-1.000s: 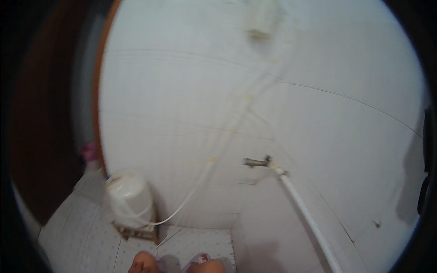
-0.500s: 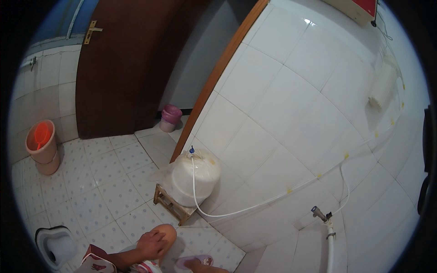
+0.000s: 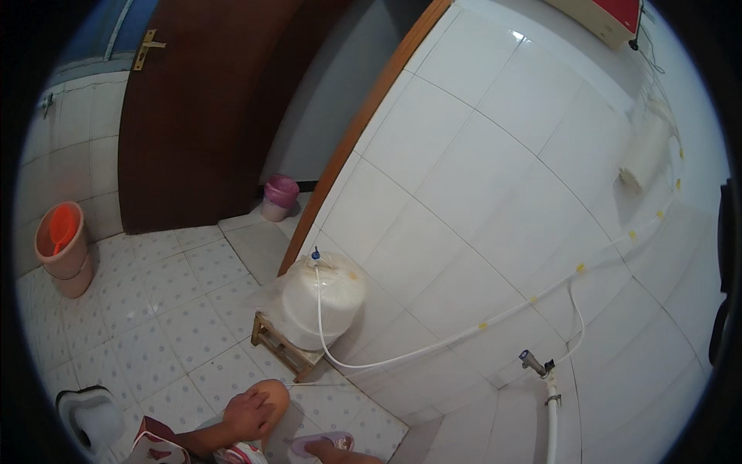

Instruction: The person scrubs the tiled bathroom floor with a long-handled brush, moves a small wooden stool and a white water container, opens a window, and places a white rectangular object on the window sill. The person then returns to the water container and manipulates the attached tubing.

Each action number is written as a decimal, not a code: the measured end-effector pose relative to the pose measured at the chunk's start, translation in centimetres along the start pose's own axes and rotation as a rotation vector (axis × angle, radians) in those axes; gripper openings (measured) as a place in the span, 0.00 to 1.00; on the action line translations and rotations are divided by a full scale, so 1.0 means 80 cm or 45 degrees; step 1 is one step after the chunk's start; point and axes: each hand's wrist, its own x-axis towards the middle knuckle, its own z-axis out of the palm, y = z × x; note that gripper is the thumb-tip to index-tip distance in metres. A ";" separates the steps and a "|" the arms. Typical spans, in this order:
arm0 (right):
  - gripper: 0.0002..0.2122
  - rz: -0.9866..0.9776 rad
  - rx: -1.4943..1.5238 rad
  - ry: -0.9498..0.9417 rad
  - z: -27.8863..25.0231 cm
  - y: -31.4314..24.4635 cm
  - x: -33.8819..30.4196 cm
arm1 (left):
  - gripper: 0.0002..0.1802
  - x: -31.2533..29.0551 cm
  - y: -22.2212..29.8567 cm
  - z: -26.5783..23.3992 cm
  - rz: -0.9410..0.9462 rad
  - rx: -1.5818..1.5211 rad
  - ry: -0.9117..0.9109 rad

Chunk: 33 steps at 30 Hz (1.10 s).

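Your left hand (image 3: 249,414) lies palm down on your bare knee (image 3: 276,390) — fingers slightly spread, nothing pinched. Your right hand is out of view; its state cannot be told.

The white tank (image 3: 328,301) stands just beyond the knee on a low wooden stool (image 3: 287,352), beside the tiled wall (image 3: 464,193). A blue-handled valve (image 3: 315,254) sits at its top. From there a white tube (image 3: 319,301) drops down the tank's near side, then rises along the wall, marked at intervals with yellow fixings (image 3: 580,268). At the far right a tap fitting (image 3: 532,361) tops an upright white pipe (image 3: 552,429).

In the inspector's judgement, you are at a pause, with neither tank nor tube under hand. The resting hand is in good order: palm flat, weight light, wrist easy. Any handling of the valve would call for a second hand steadying the tank, since the stool looks narrow beneath it. Turn by the blue handle only — a pull on the tube could strain its fixings. Mind your slipper (image 3: 298,445) on the tiled floor (image 3: 179,332); whether the surface is wet cannot be judged.
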 end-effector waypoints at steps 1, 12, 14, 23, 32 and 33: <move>0.11 0.024 0.001 0.013 -0.002 0.007 -0.003 | 0.19 0.002 0.000 -0.001 0.004 0.012 -0.008; 0.11 0.391 0.078 0.221 -0.037 0.116 -0.086 | 0.17 0.019 0.008 -0.009 0.097 -0.060 0.118; 0.11 0.444 0.111 0.254 -0.041 0.122 -0.099 | 0.21 0.019 0.002 0.001 0.126 -0.065 0.111; 0.11 0.540 0.191 0.324 -0.043 0.128 -0.117 | 0.27 0.011 -0.009 0.012 0.175 -0.002 0.074; 0.12 0.539 0.204 0.344 -0.041 0.117 -0.111 | 0.27 0.014 -0.002 0.001 0.202 -0.022 0.097; 0.12 0.546 0.216 0.344 -0.045 0.122 -0.117 | 0.27 0.013 -0.004 0.001 0.200 -0.009 0.077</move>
